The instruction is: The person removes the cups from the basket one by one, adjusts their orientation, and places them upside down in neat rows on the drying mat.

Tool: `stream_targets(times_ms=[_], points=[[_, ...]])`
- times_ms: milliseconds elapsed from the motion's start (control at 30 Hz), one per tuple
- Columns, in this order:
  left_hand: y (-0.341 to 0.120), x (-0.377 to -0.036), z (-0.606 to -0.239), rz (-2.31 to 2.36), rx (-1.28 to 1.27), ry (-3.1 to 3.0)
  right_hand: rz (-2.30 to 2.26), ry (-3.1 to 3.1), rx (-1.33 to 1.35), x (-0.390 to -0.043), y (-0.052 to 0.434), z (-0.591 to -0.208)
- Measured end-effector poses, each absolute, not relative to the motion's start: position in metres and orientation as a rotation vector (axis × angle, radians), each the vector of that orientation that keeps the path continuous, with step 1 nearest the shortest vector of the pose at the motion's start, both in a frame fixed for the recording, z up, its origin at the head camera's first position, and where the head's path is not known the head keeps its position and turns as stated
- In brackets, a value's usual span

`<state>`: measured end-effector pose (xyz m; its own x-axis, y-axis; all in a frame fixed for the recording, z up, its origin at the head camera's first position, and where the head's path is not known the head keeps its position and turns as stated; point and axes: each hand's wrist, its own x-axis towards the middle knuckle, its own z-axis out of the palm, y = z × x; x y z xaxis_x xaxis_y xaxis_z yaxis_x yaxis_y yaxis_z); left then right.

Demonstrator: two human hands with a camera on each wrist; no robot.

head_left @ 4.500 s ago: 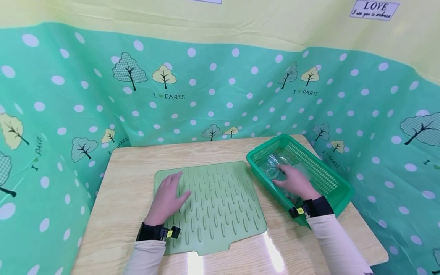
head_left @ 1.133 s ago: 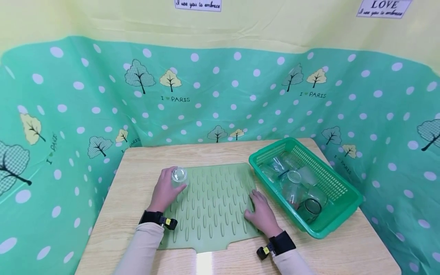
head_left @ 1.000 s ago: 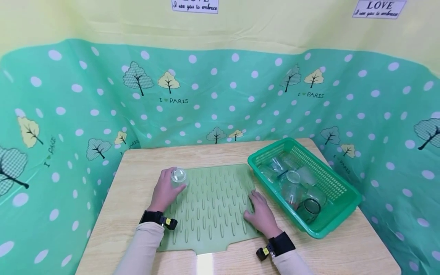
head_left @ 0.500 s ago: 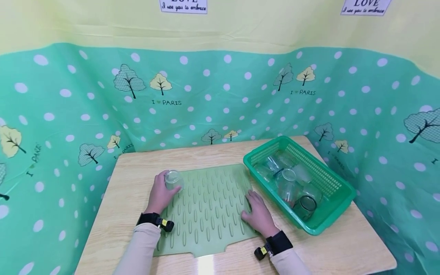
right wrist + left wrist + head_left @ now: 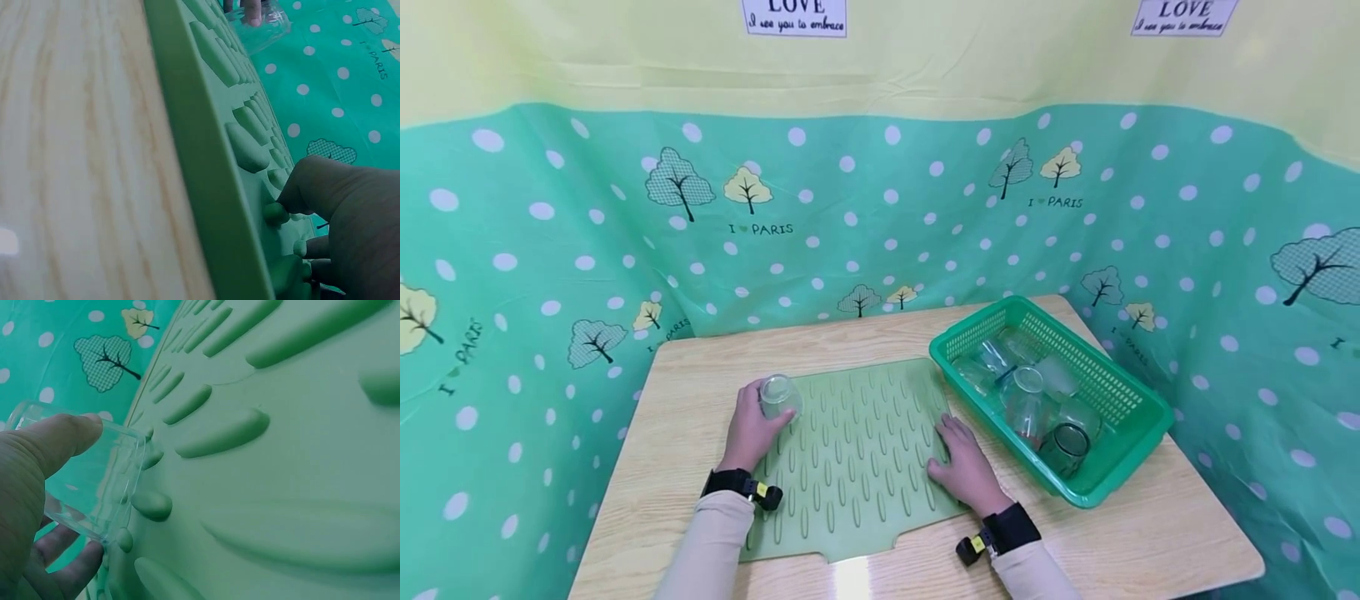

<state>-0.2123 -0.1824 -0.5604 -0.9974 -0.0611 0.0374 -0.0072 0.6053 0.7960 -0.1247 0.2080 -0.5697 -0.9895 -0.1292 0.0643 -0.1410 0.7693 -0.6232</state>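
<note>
In the head view my left hand (image 5: 752,433) holds a clear drinking glass (image 5: 779,398) at the far left corner of a pale green ridged drying mat (image 5: 857,467). The left wrist view shows my thumb along one side of the glass (image 5: 94,469) and fingers around the other. Its wider end faces the mat's ridges and seems to touch them. My right hand (image 5: 966,467) rests on the mat's right edge with nothing in its grasp. Seen from the right wrist, thumb and fingertips touch the raised ridges (image 5: 247,147).
A green plastic basket (image 5: 1120,467) stands right of the mat, with several clear glasses (image 5: 1026,408) and a dark-tinted glass (image 5: 1066,446) lying in it. Wooden tabletop (image 5: 647,467) surrounds the mat. A dotted green cloth (image 5: 887,233) hangs behind and along both sides.
My right hand has left the basket for the mat's right edge. My left hand, bare earlier, has come to hold a glass at the mat's far left corner. Over the last second the hands barely move.
</note>
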Motion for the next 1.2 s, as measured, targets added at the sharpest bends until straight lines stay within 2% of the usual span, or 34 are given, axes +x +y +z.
stream_targets(times_ms=[333, 600, 900, 1200], points=[[-0.183, -0.210, -0.559, -1.394, 0.084, -2.749, 0.893, -2.910, 0.354, -0.113, 0.207, -0.552], [-0.183, -0.210, -0.556, -1.410, 0.082, -2.742, 0.679, -2.678, 0.666, -0.109, 0.217, -0.487], [-0.191, -0.210, -0.552, -1.415, 0.042, -2.763, 0.513, -2.702, 0.636, -0.155, 0.253, -0.423], [-0.183, -0.192, -0.525, -1.307, -0.103, -2.702, 0.260, -3.011, 0.622, -0.205, 0.282, -0.417]])
